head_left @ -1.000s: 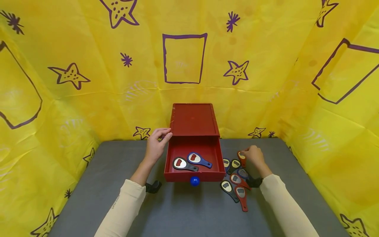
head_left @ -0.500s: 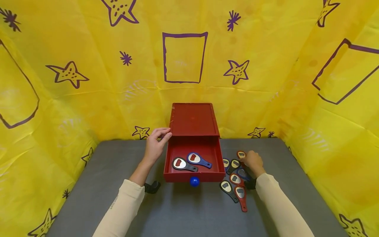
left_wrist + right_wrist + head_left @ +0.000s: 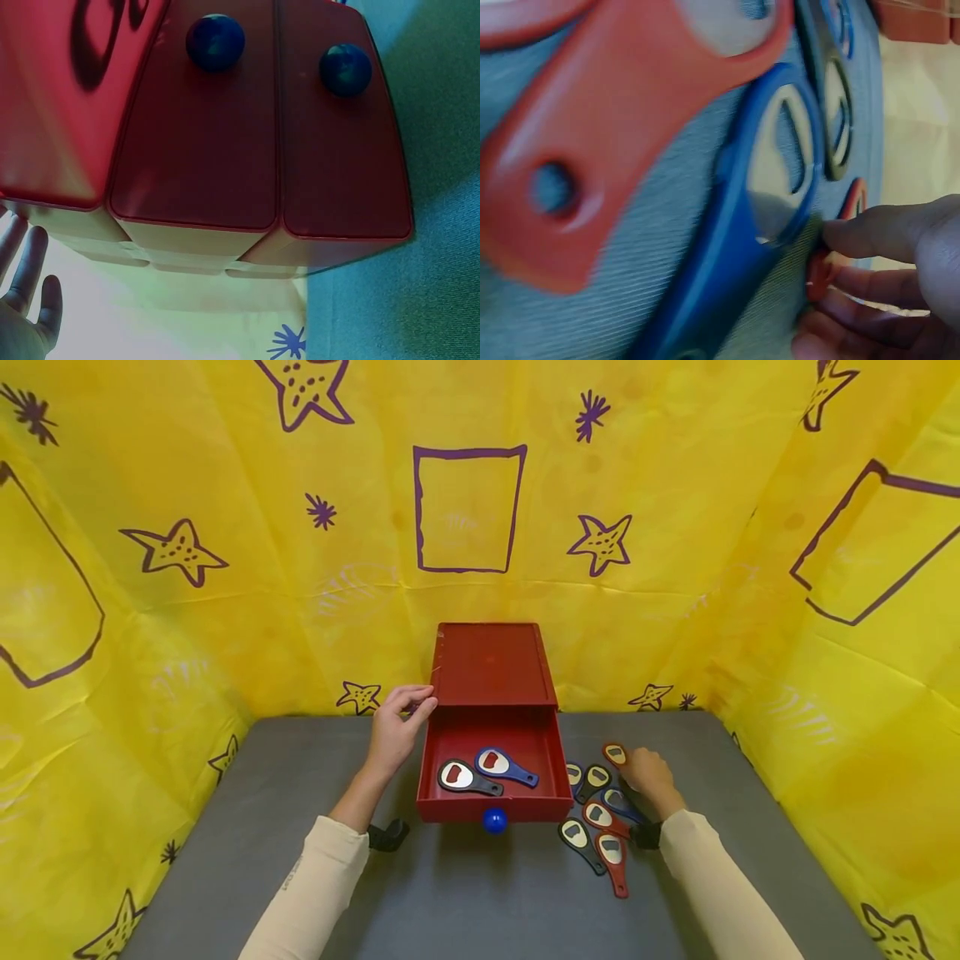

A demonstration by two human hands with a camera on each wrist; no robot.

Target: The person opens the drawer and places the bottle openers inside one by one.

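A red drawer cabinet (image 3: 491, 664) stands at the back, its top drawer (image 3: 492, 807) pulled out. Inside that drawer lie a black bottle opener (image 3: 489, 787) and a blue bottle opener (image 3: 521, 774). My left hand (image 3: 393, 731) touches the cabinet's upper left edge; straight fingers (image 3: 28, 259) show beside it in the left wrist view. To the drawer's right, my right hand (image 3: 648, 777) pinches the handle of a red bottle opener (image 3: 614, 753), its head showing past the fingers. In the right wrist view, thumb and fingers hide most of this opener (image 3: 819, 276).
Several more bottle openers lie close by on the grey table (image 3: 450, 910), including a black one (image 3: 582, 845), a red one (image 3: 612, 863) and a blue one (image 3: 624, 805). A blue knob (image 3: 495, 821) juts from the drawer front. Yellow cloth (image 3: 315, 610) hangs behind.
My right hand has shifted from the red bottle opener's head down toward its handle, and more of the head shows. My left hand has stayed at the cabinet.
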